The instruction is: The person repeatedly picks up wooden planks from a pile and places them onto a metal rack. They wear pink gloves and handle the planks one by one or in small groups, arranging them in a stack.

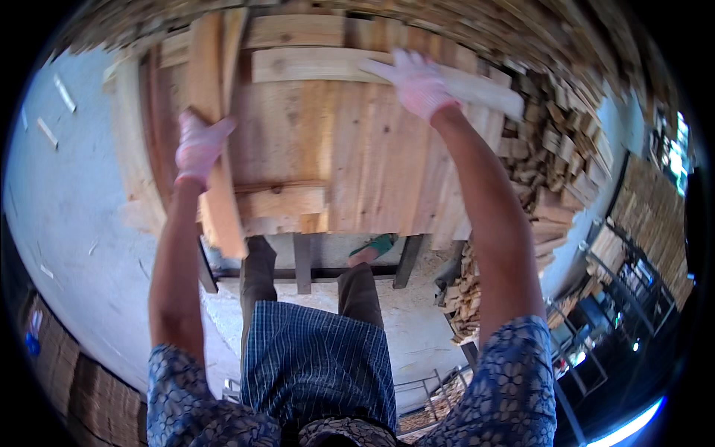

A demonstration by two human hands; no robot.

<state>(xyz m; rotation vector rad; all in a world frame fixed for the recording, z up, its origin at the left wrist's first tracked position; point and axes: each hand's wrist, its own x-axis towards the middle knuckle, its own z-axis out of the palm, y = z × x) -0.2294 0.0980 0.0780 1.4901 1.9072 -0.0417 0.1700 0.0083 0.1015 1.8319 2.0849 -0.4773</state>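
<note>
My left hand (199, 149), in a pale pink glove, grips a long wooden plank (205, 67) by its left edge, the thumb lying across the top. The plank runs lengthwise, and its near end sticks out past the stack toward me. My right hand (421, 86), gloved alike, lies with fingers spread on a pale board (305, 65) set crosswise near the far side. Beneath both hands is a layer of boards (372, 156) laid side by side on a metal-legged stand. A short wood piece (279, 200) rests on the near edge.
Small wood offcuts (555, 156) are heaped to the right of the stand. Stacked timber (477, 18) lines the far side. Wood scraps (65, 93) lie on the pale floor at left. Dark metal legs (302, 264) stand near my feet, and a metal frame (633, 279) stands at far right.
</note>
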